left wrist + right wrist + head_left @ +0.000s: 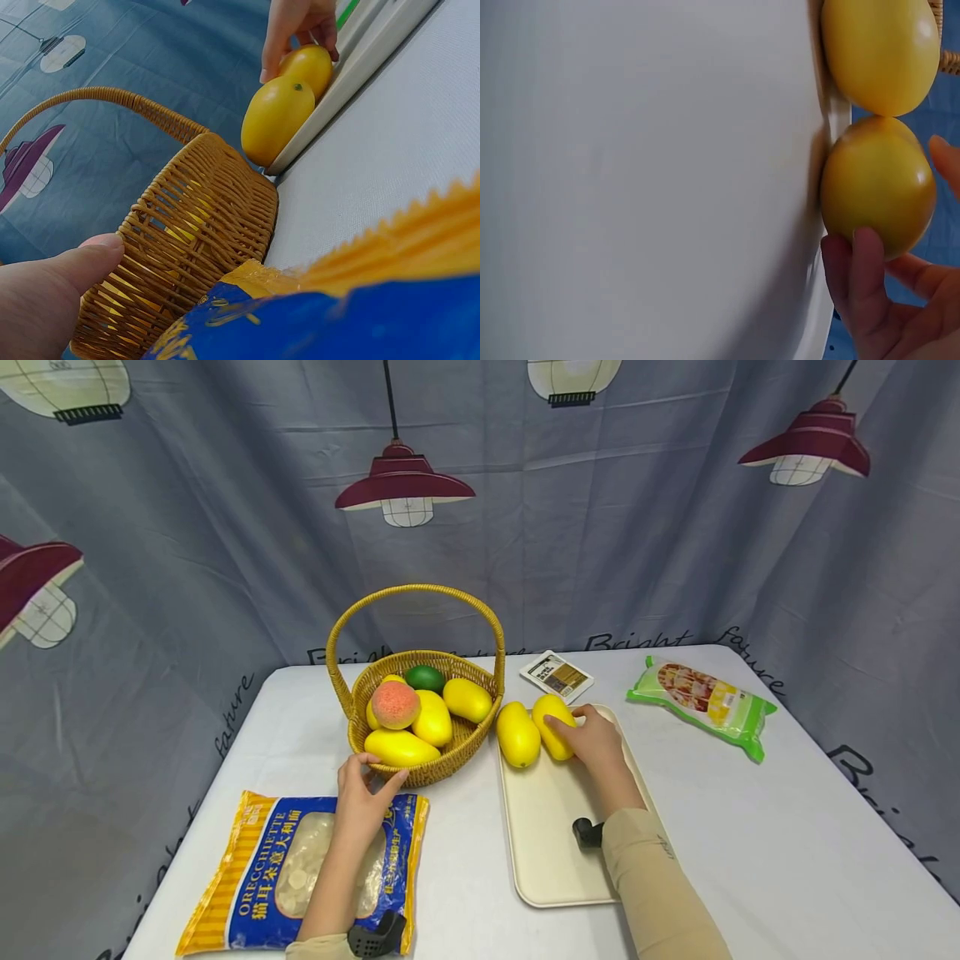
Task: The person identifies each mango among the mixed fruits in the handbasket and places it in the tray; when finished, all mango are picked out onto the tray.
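Note:
A wicker basket (468, 752) with a tall handle holds several yellow mangoes (432, 718), a peach (395, 705) and a dark green fruit (425, 679). My left hand (360, 802) grips the basket's near rim, its thumb (97, 259) against the outside of the weave. On the cream tray (555, 843), two mangoes lie side by side at the far left end. My right hand (596, 743) holds the right-hand mango (877, 187), fingers curled against its side. The other mango (517, 735) touches it. Part of the held mango is hidden by the hand.
Under my left forearm lies a blue and yellow pasta bag (258, 877). Behind the tray is a small flat white packet (557, 675), and a green food bag (705, 702) rests at the right. A grey curtain (600, 543) hangs behind the white table (787, 860).

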Motion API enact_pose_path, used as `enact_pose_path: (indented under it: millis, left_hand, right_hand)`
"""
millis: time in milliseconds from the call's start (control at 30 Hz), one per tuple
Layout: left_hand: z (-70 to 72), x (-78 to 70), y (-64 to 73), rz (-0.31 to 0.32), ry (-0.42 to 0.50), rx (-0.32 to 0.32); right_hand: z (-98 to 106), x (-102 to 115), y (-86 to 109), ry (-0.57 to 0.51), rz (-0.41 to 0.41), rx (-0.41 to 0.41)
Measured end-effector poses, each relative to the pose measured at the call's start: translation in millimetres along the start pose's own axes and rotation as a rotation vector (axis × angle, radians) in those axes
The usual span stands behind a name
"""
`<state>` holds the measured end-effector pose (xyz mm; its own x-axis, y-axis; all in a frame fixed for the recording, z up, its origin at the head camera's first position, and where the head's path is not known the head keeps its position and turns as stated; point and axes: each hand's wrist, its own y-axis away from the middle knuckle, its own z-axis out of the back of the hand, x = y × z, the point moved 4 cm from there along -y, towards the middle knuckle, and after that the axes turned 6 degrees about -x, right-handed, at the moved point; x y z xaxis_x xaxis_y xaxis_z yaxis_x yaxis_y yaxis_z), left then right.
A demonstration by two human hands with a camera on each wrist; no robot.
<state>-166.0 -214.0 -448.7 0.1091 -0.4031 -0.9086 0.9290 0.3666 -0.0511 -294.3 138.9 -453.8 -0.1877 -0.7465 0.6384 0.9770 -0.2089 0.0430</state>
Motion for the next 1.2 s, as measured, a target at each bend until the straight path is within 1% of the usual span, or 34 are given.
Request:
enact_pose_path:
  millis: [100, 267, 400, 533, 667, 733, 800, 900, 1000, 1133, 1200]
  left_hand:
    - [-0.4, 0.5, 0.1, -0.005, -0.001, -0.004]
    - [-0.7, 0.9, -0.7, 0.003, -0.007, -0.003]
    - [-1.1, 1.1, -1.6, 0.008, -0.009, 0.001]
    - [-1.3, 0.8, -2.1, 0.013, -0.005, 0.000]
    - [-0.5, 0.9, -2.1, 0.015, -0.001, -0.003]
    - [-0.3, 0.7, -2.2, 0.013, 0.000, -0.003]
    - [-0.4, 0.9, -2.5, 0.013, -0.001, -0.002]
    - [0.2, 0.5, -2.6, 0.011, 0.000, -0.003]
    - [0.4, 0.6, -3.0, 0.011, -0.004, -0.005]
    - [-0.1, 1.2, -3.4, 0.017, -0.017, -0.007]
    - [-0.1, 1.7, -3.6, 0.018, -0.021, -0.008]
  right_hand:
    - [1.2, -0.1, 0.7, 0.014, 0.002, 0.009]
    - [4.2, 0.7, 4.3, 0.010, -0.016, 0.064]
    - [10.3, 3.5, 8.5, 0.050, -0.019, 0.096]
    - [21.7, 11.7, 13.0, 0.114, 0.020, 0.082]
    - [34.6, 25.7, 18.2, 0.146, 0.091, 0.023]
    - [40.5, 35.4, 21.9, 0.131, 0.125, -0.009]
    - [44.9, 47.3, 25.8, 0.083, 0.159, -0.036]
    - [47.1, 68.4, 34.0, -0.033, 0.210, -0.049]
    - [44.4, 89.7, 41.5, -0.132, 0.274, -0.047]
    - [34.2, 113.2, 46.7, -0.159, 0.356, -0.022]
    - [26.8, 122.9, 46.9, -0.138, 0.384, -0.003]
